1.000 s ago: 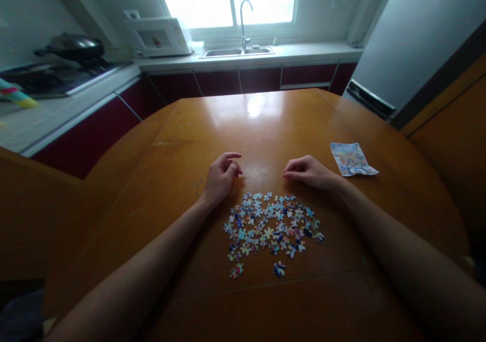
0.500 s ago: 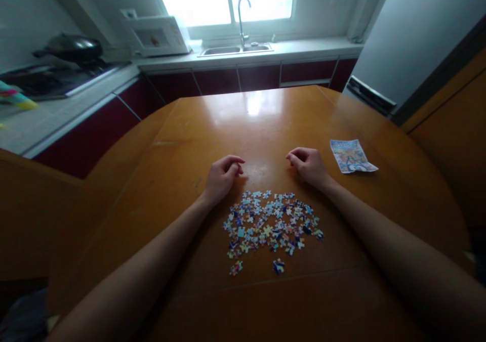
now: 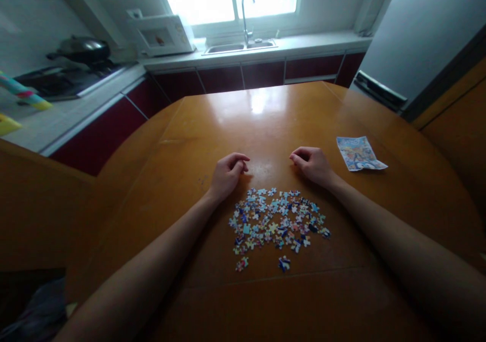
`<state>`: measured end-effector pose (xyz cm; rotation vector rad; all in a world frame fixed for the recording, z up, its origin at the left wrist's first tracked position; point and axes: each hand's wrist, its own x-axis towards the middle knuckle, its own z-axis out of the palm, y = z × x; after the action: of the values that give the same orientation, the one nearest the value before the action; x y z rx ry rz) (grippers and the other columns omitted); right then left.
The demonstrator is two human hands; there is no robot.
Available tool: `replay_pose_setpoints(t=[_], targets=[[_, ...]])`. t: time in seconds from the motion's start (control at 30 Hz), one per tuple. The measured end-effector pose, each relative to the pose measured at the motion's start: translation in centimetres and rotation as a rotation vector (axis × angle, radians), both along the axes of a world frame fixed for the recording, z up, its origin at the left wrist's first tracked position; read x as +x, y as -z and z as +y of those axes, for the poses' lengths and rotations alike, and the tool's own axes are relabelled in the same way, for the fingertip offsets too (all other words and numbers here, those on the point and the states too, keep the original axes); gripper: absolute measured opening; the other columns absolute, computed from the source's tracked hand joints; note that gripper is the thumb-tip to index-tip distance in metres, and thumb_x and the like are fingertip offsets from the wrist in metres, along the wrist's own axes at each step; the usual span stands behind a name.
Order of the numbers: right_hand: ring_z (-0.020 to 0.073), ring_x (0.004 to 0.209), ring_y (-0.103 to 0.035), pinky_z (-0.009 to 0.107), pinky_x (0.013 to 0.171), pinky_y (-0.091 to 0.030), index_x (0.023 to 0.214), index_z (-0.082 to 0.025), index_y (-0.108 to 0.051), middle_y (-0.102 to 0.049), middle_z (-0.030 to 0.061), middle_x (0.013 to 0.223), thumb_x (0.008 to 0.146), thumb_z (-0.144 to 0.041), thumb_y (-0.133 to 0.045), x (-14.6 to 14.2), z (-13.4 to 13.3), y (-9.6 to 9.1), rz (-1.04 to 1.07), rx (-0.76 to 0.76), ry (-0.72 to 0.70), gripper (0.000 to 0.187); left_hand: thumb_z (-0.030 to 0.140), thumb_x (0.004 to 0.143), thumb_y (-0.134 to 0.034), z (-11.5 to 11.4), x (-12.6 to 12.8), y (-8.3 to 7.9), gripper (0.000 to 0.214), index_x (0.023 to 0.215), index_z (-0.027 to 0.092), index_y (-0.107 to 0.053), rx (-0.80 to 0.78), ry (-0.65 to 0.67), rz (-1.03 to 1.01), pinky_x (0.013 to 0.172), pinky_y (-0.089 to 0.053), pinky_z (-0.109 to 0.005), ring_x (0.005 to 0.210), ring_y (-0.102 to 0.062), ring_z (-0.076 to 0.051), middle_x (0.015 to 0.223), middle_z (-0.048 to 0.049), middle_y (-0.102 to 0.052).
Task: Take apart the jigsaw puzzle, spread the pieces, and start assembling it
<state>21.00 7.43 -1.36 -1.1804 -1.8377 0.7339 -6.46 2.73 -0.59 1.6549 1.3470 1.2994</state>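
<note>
My left hand (image 3: 228,174) rests on the wooden table (image 3: 152,200), at the upper left of a spread of small jigsaw puzzle pieces (image 3: 273,227). Its fingers are loosely bent, the index finger stretched out and slightly apart from the thumb, and it holds nothing. Beyond the upper right of the pieces lies my right hand (image 3: 312,165), curled with thumb and forefinger meeting; I see nothing in it. Neither hand touches the pieces. Two small clusters of pieces, a reddish one (image 3: 242,264) and a dark blue one (image 3: 284,264), sit nearer me than the rest.
A creased printed picture sheet (image 3: 360,153) lies to the right of my right hand. Beyond the table are a counter with a sink (image 3: 239,47), a faucet (image 3: 245,18), a white microwave (image 3: 161,36) and, at left, a wok (image 3: 81,51) on the stove. A fridge (image 3: 413,33) stands at right.
The whole view has shifted slightly, so the table and everything on it appear a little farther right. Both hands keep their pose, and the pieces lie as before.
</note>
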Motion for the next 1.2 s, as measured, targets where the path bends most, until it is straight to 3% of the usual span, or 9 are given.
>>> replay_pose_setpoints(t=[1.2], targets=[[0.0184,0.067,-0.061,0.031,0.063,-0.043,0.077,-0.016,-0.072,-0.071,0.0062,0.073,0.085,-0.033,-0.061,0.1,-0.31,-0.22,-0.051,0.009,-0.017,0.022,0.015,0.086,-0.052,-0.09,0.14,0.14,0.019,0.091,0.015,-0.07,0.013,0.019,-0.004,0.06,-0.047,-0.023,0.061,-0.059,-0.011,0.067,-0.0009,-0.065]])
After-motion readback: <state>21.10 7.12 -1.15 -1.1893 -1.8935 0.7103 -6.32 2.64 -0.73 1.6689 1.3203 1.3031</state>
